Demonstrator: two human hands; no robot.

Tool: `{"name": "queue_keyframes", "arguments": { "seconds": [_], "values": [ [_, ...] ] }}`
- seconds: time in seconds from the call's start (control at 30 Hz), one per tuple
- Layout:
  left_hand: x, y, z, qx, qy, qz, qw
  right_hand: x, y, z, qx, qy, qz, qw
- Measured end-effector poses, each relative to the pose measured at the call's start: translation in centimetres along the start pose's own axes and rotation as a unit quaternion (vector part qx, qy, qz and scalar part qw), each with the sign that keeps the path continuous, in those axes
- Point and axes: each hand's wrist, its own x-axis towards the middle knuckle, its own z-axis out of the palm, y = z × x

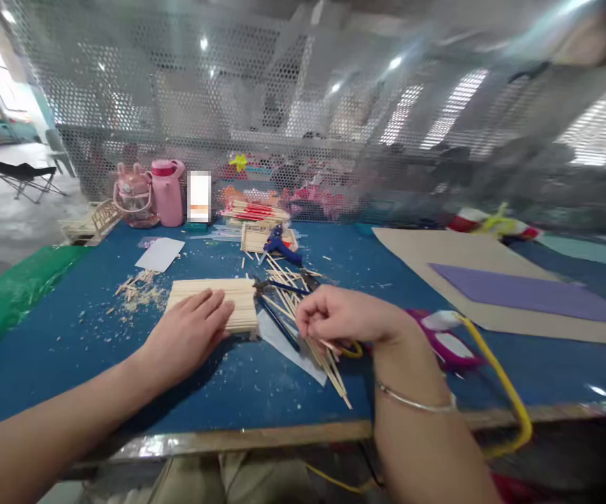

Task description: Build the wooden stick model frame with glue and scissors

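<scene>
My left hand [187,334] lies flat, fingers stretched out, on the near edge of a panel of wooden sticks glued side by side [232,294] on the blue table [229,392]. My right hand [337,315] is curled closed over a loose pile of thin wooden sticks [324,357], its fingertips pinched down among them; I cannot make out a single stick in the grip. A silver bangle [413,402] rings my right wrist. A white sheet of paper [295,350] lies under the sticks.
A blue glue gun [280,246] and pliers [276,285] lie behind the sticks. Two pink bottles [166,192], a second stick panel [255,238], sawdust [138,294], white card [159,253]. Right: cardboard [439,259], purple sheet [528,292], yellow cord [502,381]. Mesh screen behind.
</scene>
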Motion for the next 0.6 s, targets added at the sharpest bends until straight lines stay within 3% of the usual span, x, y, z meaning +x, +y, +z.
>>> {"name": "queue_keyframes", "arguments": {
  "seconds": [0.13, 0.23, 0.4, 0.53, 0.6],
  "values": [
    [-0.1, 0.0, 0.0, -0.007, 0.002, -0.006, 1.000, -2.0, 0.7, -1.3, 0.065, -0.013, -0.053, 0.996],
    [-0.2, 0.0, -0.2, -0.032, 0.014, -0.007, 0.999, -2.8, 1.2, -1.4, 0.148, 0.001, -0.151, 0.977],
    [-0.2, 0.0, -0.6, -0.084, 0.026, -0.007, 0.996, -1.2, 1.0, -0.4, 0.205, 0.153, -0.275, 0.927],
    [-0.2, -0.1, -0.8, -0.105, 0.035, -0.010, 0.994, 1.0, 0.6, -0.2, 0.156, 0.287, -0.293, 0.899],
    [-0.1, 0.0, -0.7, -0.106, 0.037, -0.010, 0.994, 2.1, 0.7, -0.1, 0.101, 0.325, -0.267, 0.902]
  ]
}}
